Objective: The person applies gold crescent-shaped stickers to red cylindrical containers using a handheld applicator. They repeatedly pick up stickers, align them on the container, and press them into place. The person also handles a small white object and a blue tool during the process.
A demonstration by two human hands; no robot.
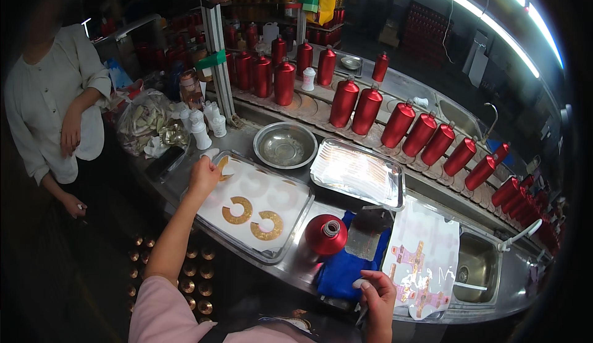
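Observation:
My left hand (204, 176) reaches over a metal tray (272, 259) lined with white sheet, its fingers closed at the edge of a gold C-shaped decal (223, 167). Two more gold C-shaped decals (237, 211) lie flat on the sheet. A white cover sits on a fingertip of each hand. My right hand (378, 295) is closed in a pinch near the counter's front edge; a dark, thin object shows below its fingers, too hidden to name. Between my hands a red bottle (326, 235) with an uncapped neck stands upright beside a blue cloth (333, 278).
Behind the tray are a metal bowl (285, 146) and a second shiny tray (358, 173). To the right lie a patterned decal sheet (423, 269) and a sink (479, 259). Several red bottles (369, 110) line the back ledge. Another person (58, 102) stands at the left.

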